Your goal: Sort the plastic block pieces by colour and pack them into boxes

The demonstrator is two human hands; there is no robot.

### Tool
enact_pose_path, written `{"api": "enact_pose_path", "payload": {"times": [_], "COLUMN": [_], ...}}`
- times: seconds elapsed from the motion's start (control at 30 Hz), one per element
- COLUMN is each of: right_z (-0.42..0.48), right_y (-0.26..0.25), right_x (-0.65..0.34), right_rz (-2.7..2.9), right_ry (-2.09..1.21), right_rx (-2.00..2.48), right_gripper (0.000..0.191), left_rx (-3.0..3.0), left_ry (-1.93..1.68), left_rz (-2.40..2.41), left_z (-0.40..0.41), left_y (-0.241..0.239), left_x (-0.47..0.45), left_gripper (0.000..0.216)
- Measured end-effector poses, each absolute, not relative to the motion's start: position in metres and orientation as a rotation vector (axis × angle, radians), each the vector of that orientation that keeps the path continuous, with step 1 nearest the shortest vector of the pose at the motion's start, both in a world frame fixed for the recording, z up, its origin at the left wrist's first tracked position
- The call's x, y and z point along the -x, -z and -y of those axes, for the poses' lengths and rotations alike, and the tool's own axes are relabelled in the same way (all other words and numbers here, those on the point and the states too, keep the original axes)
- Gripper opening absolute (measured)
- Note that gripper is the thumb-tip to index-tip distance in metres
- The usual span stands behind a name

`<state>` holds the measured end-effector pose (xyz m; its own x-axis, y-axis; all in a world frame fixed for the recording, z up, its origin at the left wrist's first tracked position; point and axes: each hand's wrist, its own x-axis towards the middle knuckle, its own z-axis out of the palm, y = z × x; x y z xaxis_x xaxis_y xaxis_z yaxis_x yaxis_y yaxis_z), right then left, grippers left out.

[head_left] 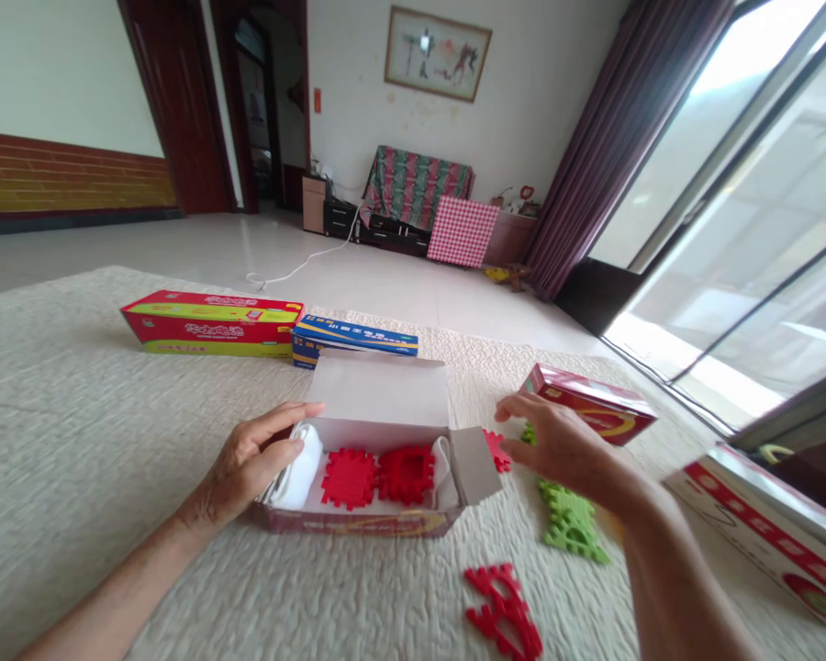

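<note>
In front of me an open cardboard box (358, 525) stands with its white lid folded back and a side flap turned out. Two red toothed plastic tiles (348, 478) lie in it between wads of white padding (297, 477). My left hand (251, 454) grips the box's left end, thumb over the padding. Just right of the flap hovers my right hand (547, 436), thumb and fingers apart, close to another red toothed piece (496, 450). Green toothed pieces (573, 521) lie partly under my right forearm. Nearer to me are red pieces with cut-outs (502, 610).
Behind the box lie a red and yellow box (213, 323) and a blue box (358, 336). A dark red box (592, 404) stands beyond my right hand, and a larger white and red carton (771, 532) at the right. All rest on a textured cream mat (61, 404).
</note>
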<state>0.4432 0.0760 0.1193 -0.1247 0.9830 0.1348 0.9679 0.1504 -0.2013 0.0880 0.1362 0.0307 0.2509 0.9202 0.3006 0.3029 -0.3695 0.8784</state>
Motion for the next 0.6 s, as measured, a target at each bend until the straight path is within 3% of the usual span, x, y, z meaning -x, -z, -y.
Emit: {"api": "enact_pose_path", "payload": {"times": [0.13, 0.33, 0.6], "right_z": [-0.090, -0.103, -0.090], "right_y": [-0.087, -0.052, -0.097], "right_x": [-0.463, -0.472, -0.458], "right_rz": [2.240, 2.286, 2.134], "right_ry": [-0.180, -0.192, -0.068], "right_rx": [2.085, 1.968, 1.996], "right_gripper": [0.022, 0.012, 0.019], "left_rx": [-1.802, -1.788, -1.804], "left_ry": [-1.120, -1.095, -1.120], "left_rz": [-1.109, -1.138, -1.104], "left_z": [-0.137, -0.134, -0.134], "left_y": [-0.029, -0.033, -0.034], "left_x": [-0.087, -0.088, -0.090], "left_gripper": [0.041, 0.042, 0.043]}}
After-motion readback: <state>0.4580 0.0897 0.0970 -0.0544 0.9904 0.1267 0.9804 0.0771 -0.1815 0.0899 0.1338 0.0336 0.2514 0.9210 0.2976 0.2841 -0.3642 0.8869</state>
